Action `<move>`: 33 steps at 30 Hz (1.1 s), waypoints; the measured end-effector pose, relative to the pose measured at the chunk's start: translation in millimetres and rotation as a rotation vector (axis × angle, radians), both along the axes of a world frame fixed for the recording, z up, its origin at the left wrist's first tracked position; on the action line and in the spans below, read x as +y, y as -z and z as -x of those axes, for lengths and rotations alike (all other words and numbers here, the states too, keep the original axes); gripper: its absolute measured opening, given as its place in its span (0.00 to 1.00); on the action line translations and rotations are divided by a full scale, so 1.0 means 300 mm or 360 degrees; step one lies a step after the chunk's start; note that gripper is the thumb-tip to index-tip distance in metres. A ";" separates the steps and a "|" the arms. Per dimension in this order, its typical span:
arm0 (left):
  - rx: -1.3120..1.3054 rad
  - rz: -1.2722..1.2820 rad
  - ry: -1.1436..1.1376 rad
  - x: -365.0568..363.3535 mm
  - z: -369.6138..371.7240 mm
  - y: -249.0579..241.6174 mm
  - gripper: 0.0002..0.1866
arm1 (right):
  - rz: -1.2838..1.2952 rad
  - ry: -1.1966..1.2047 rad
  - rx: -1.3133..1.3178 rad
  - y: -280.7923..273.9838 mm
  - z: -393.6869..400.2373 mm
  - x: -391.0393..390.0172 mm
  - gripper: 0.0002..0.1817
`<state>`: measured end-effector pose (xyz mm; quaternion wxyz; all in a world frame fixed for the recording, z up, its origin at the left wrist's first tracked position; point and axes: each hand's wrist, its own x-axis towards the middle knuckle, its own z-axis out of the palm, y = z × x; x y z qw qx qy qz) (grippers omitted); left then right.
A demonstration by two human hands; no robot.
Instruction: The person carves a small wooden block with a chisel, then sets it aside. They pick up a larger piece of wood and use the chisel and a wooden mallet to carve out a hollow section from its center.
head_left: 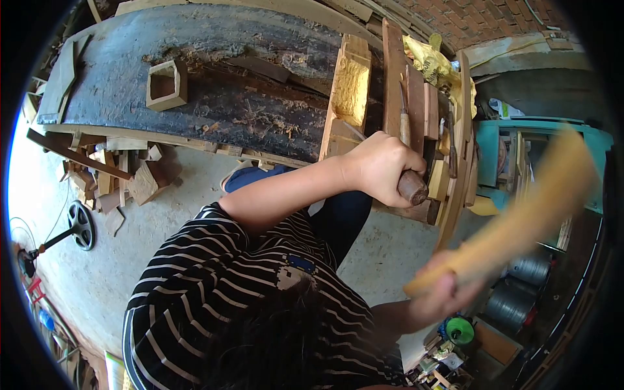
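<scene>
My left hand (389, 168) is wrapped round the brown wooden handle of a chisel (413, 187), whose metal blade points toward a hollowed wooden block (351, 91). The block lies across the dark workbench, its cavity pale and rough. Off to the right, my right hand (448, 291) grips the lower end of a long light wooden mallet (520, 224), raised and blurred by motion. The mallet is apart from the chisel handle.
A small hollow wooden box (167, 85) stands on the dark bench (117, 71) among shavings. More tools and wood strips (394, 78) lie beside the block. Wood offcuts (104, 179) are piled on the floor at left. A teal machine (489, 153) stands at right.
</scene>
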<state>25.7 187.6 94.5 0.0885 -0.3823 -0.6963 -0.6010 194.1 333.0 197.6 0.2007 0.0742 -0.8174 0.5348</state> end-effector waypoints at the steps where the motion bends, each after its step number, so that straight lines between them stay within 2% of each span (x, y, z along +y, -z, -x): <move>1: 0.0019 -0.0013 0.0011 -0.004 0.001 -0.002 0.15 | 0.0126 -0.0369 0.0134 -0.027 0.003 0.013 0.30; 2: 0.0016 -0.0012 0.0009 -0.003 0.002 0.001 0.15 | 0.0127 -0.0372 0.0132 -0.009 0.013 0.007 0.30; 5: 0.0014 -0.0021 -0.0009 0.012 -0.003 0.007 0.17 | -0.0635 0.0274 0.0048 0.084 0.095 -0.082 0.30; 7: -0.0014 0.0080 0.0005 -0.002 -0.012 -0.003 0.18 | -0.0301 0.0292 -0.0269 0.085 0.131 -0.143 0.30; 11: 0.0060 0.0088 -0.0012 0.001 -0.011 0.008 0.19 | -0.0251 0.0207 -0.0583 0.037 0.067 -0.086 0.32; 12: 0.0016 -0.0017 0.0006 0.019 -0.009 0.025 0.18 | -0.0275 0.0205 -0.0305 0.020 0.051 -0.090 0.32; 13: 0.0002 0.0055 0.0029 0.013 -0.007 0.017 0.18 | -0.0379 0.0285 -0.0074 0.019 0.019 -0.061 0.32; 15: 0.0029 -0.0014 0.0040 0.000 -0.008 0.005 0.14 | -0.0398 -0.0585 -0.0082 -0.007 -0.045 0.179 0.32; 16: 0.0023 -0.0016 0.0036 0.003 -0.008 0.010 0.14 | 0.0438 -0.0768 0.0192 -0.001 -0.003 0.038 0.33; 17: 0.0021 -0.0014 0.0012 0.009 -0.004 0.016 0.15 | 0.0436 -0.0770 0.0189 0.034 0.034 -0.022 0.33; 19: 0.0024 -0.0062 -0.0021 0.017 -0.001 0.022 0.18 | -0.0369 0.0233 0.0065 0.094 0.085 -0.091 0.30; 21: 0.0012 0.0026 -0.0025 0.004 -0.006 0.003 0.18 | -0.0297 0.0289 -0.0327 0.110 0.108 -0.141 0.31; 25: 0.0047 0.0064 -0.0026 -0.006 -0.006 0.001 0.18 | -0.0100 0.0320 -0.0441 0.068 0.083 -0.122 0.31; 26: 0.0031 0.0044 0.0005 -0.005 -0.001 0.006 0.17 | -0.0107 0.0328 -0.0362 0.044 0.061 -0.112 0.30; 27: 0.0004 0.0023 0.0034 -0.005 -0.003 0.014 0.17 | -0.0111 0.0319 -0.0361 0.037 0.067 0.000 0.30; 28: 0.0072 -0.0044 0.0046 -0.011 -0.005 0.010 0.14 | -0.0053 -0.0651 -0.0242 0.033 0.091 0.185 0.32; 29: 0.0063 -0.0045 0.0036 -0.008 -0.007 0.015 0.14 | 0.0019 -0.1619 -0.0104 -0.028 0.139 0.152 0.33; 30: 0.0070 -0.0050 0.0038 0.000 -0.008 0.022 0.14 | 0.0458 -0.0729 0.0184 0.004 -0.007 0.012 0.35; 31: 0.0081 -0.0057 0.0046 0.005 -0.007 0.024 0.14 | 0.0459 -0.0726 0.0180 0.038 0.002 -0.043 0.35; 33: 0.0102 0.0013 -0.0029 0.006 -0.004 0.022 0.18 | -0.0607 0.0288 -0.0020 0.100 0.066 -0.106 0.33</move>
